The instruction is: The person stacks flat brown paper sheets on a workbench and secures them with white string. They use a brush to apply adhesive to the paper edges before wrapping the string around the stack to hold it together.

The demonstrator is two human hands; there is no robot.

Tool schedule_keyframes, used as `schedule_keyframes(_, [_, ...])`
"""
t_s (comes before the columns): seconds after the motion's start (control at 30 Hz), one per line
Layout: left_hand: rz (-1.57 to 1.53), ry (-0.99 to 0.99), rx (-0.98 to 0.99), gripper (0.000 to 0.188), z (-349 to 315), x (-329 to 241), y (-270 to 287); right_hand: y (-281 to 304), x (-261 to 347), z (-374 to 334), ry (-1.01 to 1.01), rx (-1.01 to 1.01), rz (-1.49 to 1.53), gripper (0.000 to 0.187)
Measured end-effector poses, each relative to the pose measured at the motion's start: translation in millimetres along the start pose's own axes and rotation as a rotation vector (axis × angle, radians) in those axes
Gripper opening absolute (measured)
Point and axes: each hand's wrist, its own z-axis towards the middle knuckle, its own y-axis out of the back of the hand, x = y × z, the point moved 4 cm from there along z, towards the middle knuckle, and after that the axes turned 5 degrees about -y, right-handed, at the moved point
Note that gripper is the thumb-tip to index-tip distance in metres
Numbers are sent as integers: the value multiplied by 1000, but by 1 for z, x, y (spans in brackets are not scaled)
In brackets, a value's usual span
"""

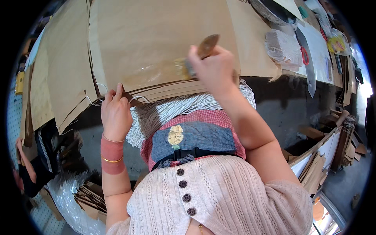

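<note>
My right hand (213,68) is closed around a flat brush, its wooden handle (208,44) sticking up past the knuckles. The yellowish bristles (181,69) are blurred and rest on a large brown paper sheet (156,35), beside a wet, shiny streak. Under that sheet, several more paper layers show along the near edge. At the near left corner of the stack, my left hand (116,113) grips the paper edge, index finger pointing away from me; its thumb is hidden. White cord loops (139,98) come out from the paper beside it.
A bundle of white cords (172,107) lies across my lap, against the table edge. At right are a plastic-wrapped pack (282,47), a long knife (307,58), red-handled scissors (304,55) and a dark pan (274,11). More brown sheets (64,58) overlap at left; another person's arm (26,160) shows beyond.
</note>
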Motion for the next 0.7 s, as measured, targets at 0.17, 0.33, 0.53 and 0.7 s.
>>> schedule_keyframes(0.17, [-23,8,-5,11,1,-3,1,33,2,19,141,-58,-539,22])
schedule_keyframes(0.33, [-112,15,14,9,-6,-2,5,124,-2,51,23,-108,134,34])
schedule_keyframes(0.53, [-501,23,-15,3,-25,1,23,219,-104,112,310,-251,-734,20])
schedule_keyframes(0.7, [-1334,69,249,11,-58,-14,78,165,-79,56,475,-17,-619,36])
